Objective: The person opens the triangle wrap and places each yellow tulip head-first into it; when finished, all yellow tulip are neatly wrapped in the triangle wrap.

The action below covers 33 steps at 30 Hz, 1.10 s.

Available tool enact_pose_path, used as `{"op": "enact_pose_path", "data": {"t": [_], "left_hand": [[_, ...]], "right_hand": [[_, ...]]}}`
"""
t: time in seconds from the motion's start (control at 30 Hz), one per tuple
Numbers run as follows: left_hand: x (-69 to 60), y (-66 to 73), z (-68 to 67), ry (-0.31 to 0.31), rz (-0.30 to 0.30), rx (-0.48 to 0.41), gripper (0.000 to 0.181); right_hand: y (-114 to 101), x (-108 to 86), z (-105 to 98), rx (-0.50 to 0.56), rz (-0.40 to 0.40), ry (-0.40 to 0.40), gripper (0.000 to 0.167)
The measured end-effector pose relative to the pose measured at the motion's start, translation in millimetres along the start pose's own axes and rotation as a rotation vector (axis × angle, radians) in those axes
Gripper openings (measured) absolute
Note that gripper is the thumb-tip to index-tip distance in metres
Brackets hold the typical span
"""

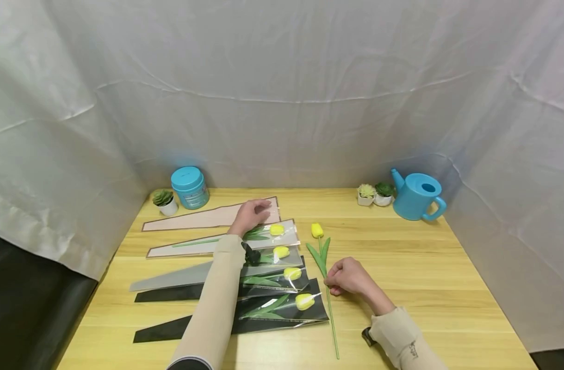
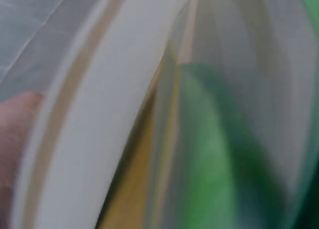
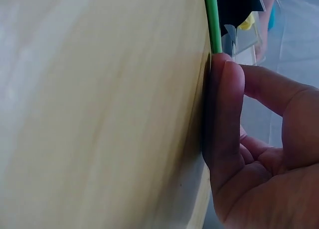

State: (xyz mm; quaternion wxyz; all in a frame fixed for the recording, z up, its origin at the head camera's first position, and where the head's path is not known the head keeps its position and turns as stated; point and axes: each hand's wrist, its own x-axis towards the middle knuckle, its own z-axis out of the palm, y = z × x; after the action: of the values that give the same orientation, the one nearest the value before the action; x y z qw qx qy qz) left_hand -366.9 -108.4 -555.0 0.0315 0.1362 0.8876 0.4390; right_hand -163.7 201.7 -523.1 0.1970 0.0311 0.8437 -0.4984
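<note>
My right hand (image 1: 348, 276) pinches the green stem of an artificial yellow tulip (image 1: 316, 230), which lies lengthwise on the table with its bloom toward the back. The right wrist view shows thumb and fingertips closed on the stem (image 3: 213, 20). Over the right end of a flat pale pink flower sleeve (image 1: 203, 217) is my left hand (image 1: 250, 216), its fingers loosely bent with a gap to the thumb. Below it lie several sleeves with a yellow tulip in each: a whitish one (image 1: 189, 248), a grey one (image 1: 170, 276) and black ones (image 1: 163, 329). The left wrist view is blurred by a nearby sleeve (image 2: 124, 89).
A blue lidded tub (image 1: 189, 187) and a potted succulent (image 1: 165, 202) stand at the back left. Two small potted plants (image 1: 366, 194) and a blue watering can (image 1: 416, 196) stand at the back right. Grey cloth (image 1: 282, 103) walls the wooden table (image 1: 425, 277).
</note>
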Motion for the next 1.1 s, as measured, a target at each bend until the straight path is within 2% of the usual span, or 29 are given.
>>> {"op": "enact_pose_path", "data": {"t": [0.1, 0.23, 0.43, 0.6, 0.87, 1.1], "left_hand": [[1.8, 0.1, 3.4, -0.006, -0.017, 0.008, 0.034], [1.3, -0.3, 4.8, 0.027, -0.033, 0.007, 0.030], [-1.0, -3.5, 4.5, 0.067, -0.021, -0.066, 0.023], [-2.5, -5.8, 4.0, 0.092, -0.022, -0.119, 0.019], [-2.5, -3.4, 2.4, 0.113, -0.045, -0.200, 0.015], [-3.8, 0.3, 2.7, 0.119, -0.053, -0.262, 0.015]], "right_hand": [[0, 0.3, -1, -0.006, 0.012, 0.021, 0.006], [-1, 0.6, -5, -0.034, 0.033, 0.046, 0.005], [1, 3.5, -15, -0.094, 0.045, 0.111, 0.006], [5, 6.2, -21, -0.096, 0.072, 0.159, 0.007], [5, 4.3, -23, -0.101, 0.055, 0.150, 0.013], [4, 4.7, -25, -0.088, 0.046, 0.141, 0.011]]}}
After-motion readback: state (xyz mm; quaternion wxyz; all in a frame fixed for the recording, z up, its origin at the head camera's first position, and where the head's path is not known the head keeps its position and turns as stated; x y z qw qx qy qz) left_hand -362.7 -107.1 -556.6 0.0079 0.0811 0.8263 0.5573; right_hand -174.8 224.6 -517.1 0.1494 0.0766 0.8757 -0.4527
